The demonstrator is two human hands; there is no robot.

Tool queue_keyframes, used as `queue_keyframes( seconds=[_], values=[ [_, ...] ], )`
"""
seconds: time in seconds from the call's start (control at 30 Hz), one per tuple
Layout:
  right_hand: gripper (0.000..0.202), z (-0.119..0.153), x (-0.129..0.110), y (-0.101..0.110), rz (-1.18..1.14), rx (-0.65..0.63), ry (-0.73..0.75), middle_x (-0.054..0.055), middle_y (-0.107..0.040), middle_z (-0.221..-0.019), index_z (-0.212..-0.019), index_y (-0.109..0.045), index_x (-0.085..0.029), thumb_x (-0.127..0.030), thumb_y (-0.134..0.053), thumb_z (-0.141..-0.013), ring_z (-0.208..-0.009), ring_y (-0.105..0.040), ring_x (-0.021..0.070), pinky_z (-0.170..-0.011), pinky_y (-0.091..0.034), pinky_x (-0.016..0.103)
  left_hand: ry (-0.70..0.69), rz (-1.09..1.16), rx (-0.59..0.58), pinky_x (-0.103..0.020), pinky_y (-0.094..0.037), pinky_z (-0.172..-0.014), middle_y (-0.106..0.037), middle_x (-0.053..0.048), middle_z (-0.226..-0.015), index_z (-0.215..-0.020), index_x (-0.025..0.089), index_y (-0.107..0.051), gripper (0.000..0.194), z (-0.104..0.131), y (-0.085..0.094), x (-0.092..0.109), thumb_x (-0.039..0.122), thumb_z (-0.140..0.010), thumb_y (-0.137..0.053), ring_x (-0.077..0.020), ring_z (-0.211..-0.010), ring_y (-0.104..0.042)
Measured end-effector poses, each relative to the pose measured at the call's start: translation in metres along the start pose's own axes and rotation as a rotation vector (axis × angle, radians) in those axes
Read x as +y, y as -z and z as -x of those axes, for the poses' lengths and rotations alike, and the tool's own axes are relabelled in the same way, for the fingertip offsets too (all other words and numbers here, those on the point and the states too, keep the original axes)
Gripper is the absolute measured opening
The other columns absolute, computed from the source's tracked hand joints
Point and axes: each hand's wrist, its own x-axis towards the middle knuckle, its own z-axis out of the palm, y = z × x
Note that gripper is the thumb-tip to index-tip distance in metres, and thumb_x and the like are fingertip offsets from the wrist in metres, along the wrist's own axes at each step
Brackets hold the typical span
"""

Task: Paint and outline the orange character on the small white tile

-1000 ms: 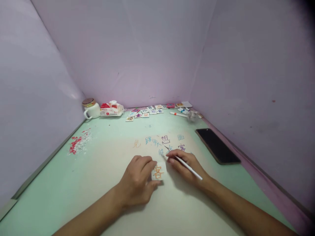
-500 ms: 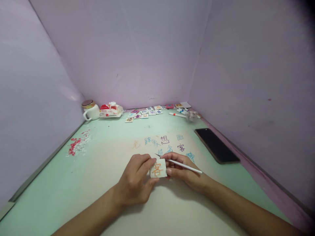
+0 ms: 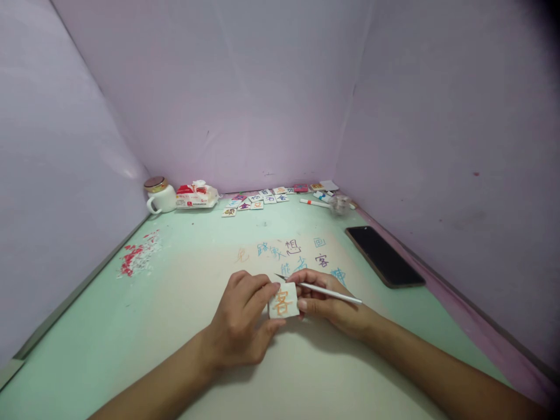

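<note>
A small white square tile (image 3: pixel 283 301) bearing an orange Chinese character is held up just above the tabletop. My left hand (image 3: pixel 245 318) pinches its left side between thumb and fingers. From the right, my right hand (image 3: pixel 326 297) grips the tile's other edge with the thumb and fingertips. That same hand also holds a slim silver craft knife (image 3: pixel 335 294), lying across its fingers with the pointed blade toward the upper left, behind the tile's top edge. Handwritten characters (image 3: pixel 292 248) in purple, blue and orange mark the table beyond my hands.
Several lettered tiles (image 3: pixel 257 204) lie along the back wall. At the back left are a lidded white mug (image 3: pixel 163 199) and a wipes packet (image 3: pixel 196 197). Red and white shavings (image 3: pixel 133 259) are piled on the left; a phone (image 3: pixel 385 256) and a marker (image 3: pixel 315 203) lie on the right.
The tile and both hands have shifted very slightly, the tile a little to the right and downward. Both hands keep their hold, and the knife stays in my right hand.
</note>
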Motion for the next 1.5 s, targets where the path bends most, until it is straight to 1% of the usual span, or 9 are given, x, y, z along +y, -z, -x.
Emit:
queue_keyframes(
  seconds=[0.5, 0.67, 0.8, 0.9, 1.0, 1.13, 1.27, 1.4, 1.5],
  values=[
    [0.037, 0.0, -0.001, 0.002, 0.028, 0.003, -0.002, -0.001, -0.062, -0.069, -0.096, -0.061, -0.018, -0.034, -0.077, -0.066, -0.06, -0.057, 0.0132, -0.057, -0.047, 0.028, 0.017, 0.012, -0.013, -0.045, -0.041, -0.074, -0.061, -0.014, -0.094, -0.115, 0.012, -0.046, 0.036, 0.003, -0.001, 0.0, 0.021, -0.081, -0.055, -0.0267, -0.086, -0.056],
    [0.032, -0.005, -0.009, 0.021, 0.098, 0.221, 0.07, 0.003, -0.066, -0.078, -0.097, -0.063, -0.017, -0.045, -0.062, -0.081, -0.062, -0.056, 0.0122, -0.059, -0.044, 0.026, 0.162, 0.044, -0.217, -0.05, -0.043, -0.081, -0.059, -0.015, -0.102, -0.117, 0.012, -0.048, 0.044, 0.007, -0.001, 0.001, 0.022, -0.075, -0.06, -0.0286, -0.092, -0.055],
    [0.053, -0.006, -0.011, 0.029, 0.095, 0.297, 0.084, 0.004, -0.061, -0.076, -0.099, -0.065, -0.016, -0.062, -0.042, -0.086, -0.061, -0.054, 0.0131, -0.056, -0.044, 0.026, 0.337, 0.051, -0.361, -0.051, -0.045, -0.081, -0.056, -0.015, -0.107, -0.116, 0.013, -0.053, 0.051, 0.011, -0.003, 0.002, 0.027, -0.069, -0.069, -0.0308, -0.097, -0.052],
    [0.054, -0.001, -0.01, 0.021, 0.113, 0.271, 0.075, 0.004, -0.059, -0.076, -0.097, -0.066, -0.017, -0.064, -0.044, -0.083, -0.061, -0.054, 0.0148, -0.055, -0.045, 0.029, 0.425, 0.073, -0.425, -0.048, -0.046, -0.082, -0.057, -0.012, -0.101, -0.109, 0.015, -0.058, 0.044, 0.011, -0.005, 0.003, 0.022, -0.067, -0.071, -0.0287, -0.094, -0.053],
    [0.037, 0.005, -0.011, 0.01, 0.264, 0.264, 0.032, 0.002, -0.06, -0.07, -0.091, -0.066, -0.02, -0.053, -0.061, -0.078, -0.06, -0.055, 0.0151, -0.056, -0.046, 0.029, 0.488, 0.094, -0.456, -0.046, -0.044, -0.082, -0.057, -0.009, -0.095, -0.103, 0.015, -0.06, 0.038, 0.009, -0.007, 0.006, 0.021, -0.068, -0.072, -0.027, -0.09, -0.053],
    [0.024, 0.011, -0.012, -0.001, 0.516, 0.305, -0.022, 0.0, -0.062, -0.057, -0.086, -0.068, -0.022, -0.042, -0.069, -0.073, -0.056, -0.056, 0.0163, -0.051, -0.045, 0.027, 0.555, -0.056, -0.471, -0.046, -0.042, -0.075, -0.059, -0.008, -0.08, -0.084, 0.013, -0.061, 0.038, 0.009, -0.01, 0.013, 0.044, -0.066, -0.075, -0.0264, -0.078, -0.054],
    [0.021, 0.021, -0.014, -0.014, 0.586, 0.413, 0.001, 0.0, -0.062, -0.055, -0.078, -0.067, -0.023, -0.043, -0.06, -0.079, -0.055, -0.057, 0.0162, -0.053, -0.046, 0.026, 0.494, -0.149, -0.495, -0.042, -0.041, -0.065, -0.057, -0.007, -0.064, -0.066, 0.014, -0.057, 0.049, 0.01, -0.007, 0.021, 0.063, -0.071, -0.06, -0.024, -0.063, -0.053],
    [0.023, 0.042, -0.014, -0.03, 0.65, 0.511, -0.035, -0.002, -0.059, -0.055, -0.071, -0.064, -0.024, -0.044, -0.056, -0.082, -0.053, -0.054, 0.0132, -0.05, -0.043, 0.021, 0.487, -0.042, -0.545, -0.037, -0.04, -0.058, -0.051, -0.003, -0.053, -0.058, 0.017, -0.053, 0.042, 0.01, 0.0, 0.018, 0.049, -0.084, -0.046, -0.0185, -0.051, -0.047],
    [0.019, 0.057, -0.007, -0.037, 0.725, 0.565, 0.001, -0.004, -0.059, -0.054, -0.071, -0.064, -0.026, -0.042, -0.059, -0.08, -0.046, -0.053, 0.0111, -0.043, -0.042, 0.018, 0.49, 0.086, -0.473, -0.038, -0.042, -0.067, -0.061, -0.009, -0.077, -0.081, 0.014, -0.06, 0.02, 0.01, 0.003, 0.01, 0.03, -0.082, -0.048, -0.0222, -0.07, -0.054]
  ],
)
